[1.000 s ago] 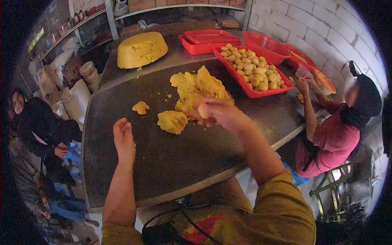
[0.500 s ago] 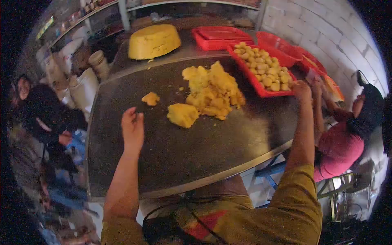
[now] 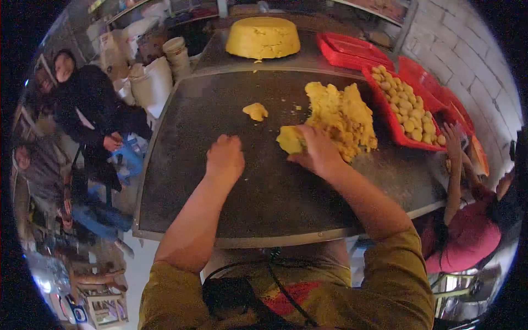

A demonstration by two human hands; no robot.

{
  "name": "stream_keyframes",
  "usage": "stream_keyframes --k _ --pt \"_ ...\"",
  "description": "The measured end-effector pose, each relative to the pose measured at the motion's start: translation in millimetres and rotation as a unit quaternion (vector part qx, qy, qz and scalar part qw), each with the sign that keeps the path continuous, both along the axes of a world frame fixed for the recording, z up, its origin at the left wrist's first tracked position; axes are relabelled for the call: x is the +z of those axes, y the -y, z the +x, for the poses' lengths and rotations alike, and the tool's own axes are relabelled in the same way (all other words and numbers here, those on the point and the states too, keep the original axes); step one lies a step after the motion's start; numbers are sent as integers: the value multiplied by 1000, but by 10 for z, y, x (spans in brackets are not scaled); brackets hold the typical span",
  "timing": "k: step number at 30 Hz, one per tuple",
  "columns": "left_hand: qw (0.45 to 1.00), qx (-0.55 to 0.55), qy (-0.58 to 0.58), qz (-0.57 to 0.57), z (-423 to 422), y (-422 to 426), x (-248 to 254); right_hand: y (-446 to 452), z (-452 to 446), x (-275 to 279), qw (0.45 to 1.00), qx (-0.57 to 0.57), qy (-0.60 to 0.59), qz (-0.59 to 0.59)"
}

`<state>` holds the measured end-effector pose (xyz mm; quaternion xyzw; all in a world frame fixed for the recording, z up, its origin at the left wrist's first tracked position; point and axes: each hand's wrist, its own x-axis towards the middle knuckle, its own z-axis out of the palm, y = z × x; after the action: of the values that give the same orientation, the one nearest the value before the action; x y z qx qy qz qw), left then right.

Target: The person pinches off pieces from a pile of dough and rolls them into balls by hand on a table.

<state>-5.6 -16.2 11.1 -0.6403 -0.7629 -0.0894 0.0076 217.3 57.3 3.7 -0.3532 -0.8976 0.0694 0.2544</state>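
My right hand (image 3: 318, 149) has its thumb and fingers round a yellow dough chunk (image 3: 290, 139), at the near left side of a large crumbly dough mass (image 3: 344, 118). Over the dark tabletop (image 3: 264, 187), my left hand (image 3: 225, 157) has its fingers curled together; whatever they may hold is hidden. A small dough piece (image 3: 255, 111) lies beyond my left hand. At the right, a red tray (image 3: 389, 118) holds many round dough balls (image 3: 410, 113).
A big yellow dough block (image 3: 263, 37) sits at the back, beside stacked red trays (image 3: 352, 52). A co-worker in pink (image 3: 470, 236) works at the right edge, hands near the tray. Other people (image 3: 91, 110) sit at the left by sacks and buckets (image 3: 176, 52).
My right hand has come back from the red tray to the dough chunk. My left hand's fingers have curled in. The view has shifted, moving the table's contents rightward in frame.
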Motion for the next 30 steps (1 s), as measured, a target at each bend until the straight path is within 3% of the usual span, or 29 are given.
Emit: stream_keyframes --k 4,5,9,10,12,14,16,17,19,22,24,28,30 --pt "998 -28 55 33 -84 -91 -128 18 -27 -23 996 -73 41 -12" --pt "989 -42 108 96 -74 -83 -137 20 -17 -29 991 -115 60 -31" --pt "947 -82 205 235 -117 -151 -170 -108 89 -179 992 -89 79 34" --pt "946 -80 205 237 -116 -175 -155 -179 94 -263 994 -57 -38 -85" --pt "902 -53 336 265 -110 -200 -122 -208 207 -266 987 -42 -64 -144" --pt "879 -31 396 264 -74 -196 -82 27 253 56 997 -25 53 -44" --pt "864 -50 417 277 -79 -232 -125 28 348 48 998 10 57 -11" --pt "875 -54 363 317 -60 -228 -130 51 322 46 999 10 40 -19" --pt "859 -52 345 374 -54 -282 -230 261 181 316 995 -17 53 -89" --pt "833 -72 410 365 3 -182 -138 135 309 126 995 9 101 4" --pt "835 -55 424 347 24 -163 -150 108 382 198 974 -41 125 -183" --pt "839 -64 430 327 5 -150 -105 57 457 158 975 -3 214 -58" --pt "837 -69 430 332 25 -128 -120 108 460 240 975 100 200 12"
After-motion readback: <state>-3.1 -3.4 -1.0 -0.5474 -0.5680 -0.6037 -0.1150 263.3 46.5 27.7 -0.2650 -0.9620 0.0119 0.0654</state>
